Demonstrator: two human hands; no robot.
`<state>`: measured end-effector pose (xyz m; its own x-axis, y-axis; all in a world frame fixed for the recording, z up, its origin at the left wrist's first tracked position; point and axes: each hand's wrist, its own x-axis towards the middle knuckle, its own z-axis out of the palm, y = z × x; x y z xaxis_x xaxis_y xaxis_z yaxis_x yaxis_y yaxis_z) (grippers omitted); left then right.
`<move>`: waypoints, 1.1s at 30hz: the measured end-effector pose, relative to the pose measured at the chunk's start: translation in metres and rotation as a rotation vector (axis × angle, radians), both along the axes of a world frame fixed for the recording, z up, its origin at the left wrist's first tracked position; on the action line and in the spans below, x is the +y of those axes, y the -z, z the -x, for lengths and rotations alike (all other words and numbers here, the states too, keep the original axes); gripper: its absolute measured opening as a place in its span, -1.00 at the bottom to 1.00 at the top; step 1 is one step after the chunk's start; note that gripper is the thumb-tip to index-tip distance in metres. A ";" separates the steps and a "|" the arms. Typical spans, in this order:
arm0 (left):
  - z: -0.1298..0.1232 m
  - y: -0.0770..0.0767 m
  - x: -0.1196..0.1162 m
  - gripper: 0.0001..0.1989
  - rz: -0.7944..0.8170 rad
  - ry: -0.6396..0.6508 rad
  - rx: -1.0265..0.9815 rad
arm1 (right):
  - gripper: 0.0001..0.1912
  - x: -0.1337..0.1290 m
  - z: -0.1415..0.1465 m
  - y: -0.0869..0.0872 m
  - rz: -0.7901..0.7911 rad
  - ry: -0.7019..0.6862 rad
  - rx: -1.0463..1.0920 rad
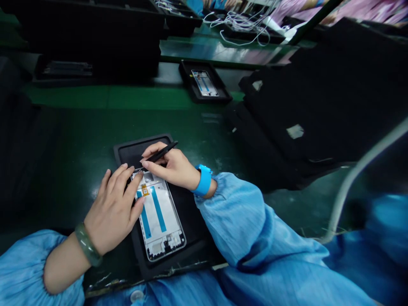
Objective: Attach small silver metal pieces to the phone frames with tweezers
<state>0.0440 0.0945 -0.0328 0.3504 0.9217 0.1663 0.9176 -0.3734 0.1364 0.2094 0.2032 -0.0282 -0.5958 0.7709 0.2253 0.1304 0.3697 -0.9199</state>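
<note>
The right hand (174, 165) is closed in a pen grip on a slim black tool (159, 154), whose lower end sits just above the top edge of a phone frame (159, 216). A blue wristband (203, 180) circles that wrist. The left hand (113, 208), with a green bangle (86, 244), has its fingers extended and touching the frame's upper left side; a firm grip cannot be confirmed. The frame lies diagonally in a black tray (191, 229) near the counter's (95, 127) near edge. Toward the far edge sits a second tray (188, 72), holding another phone frame (204, 83). Black foam sheets (287, 106) are stacked at right.
</note>
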 end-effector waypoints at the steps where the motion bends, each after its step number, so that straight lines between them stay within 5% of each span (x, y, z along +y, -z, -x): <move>1: 0.000 0.000 0.000 -0.54 -0.002 0.002 -0.001 | -0.82 0.000 0.000 0.000 -0.016 0.001 -0.001; 14: 0.000 0.001 0.000 -0.54 -0.004 0.003 0.000 | -0.88 0.001 0.000 -0.003 -0.119 0.001 -0.041; 24: 0.000 0.002 0.000 -0.53 -0.023 -0.003 -0.004 | -0.86 0.005 0.012 -0.010 -0.403 -0.143 -0.222; 33: 0.001 0.002 0.000 -0.54 -0.006 -0.008 -0.008 | -0.84 0.012 0.002 -0.001 -0.085 0.004 0.061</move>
<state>0.0433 0.0941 -0.0345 0.3416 0.9234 0.1748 0.9194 -0.3670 0.1417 0.2072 0.2156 -0.0273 -0.5764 0.7496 0.3255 0.0769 0.4462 -0.8916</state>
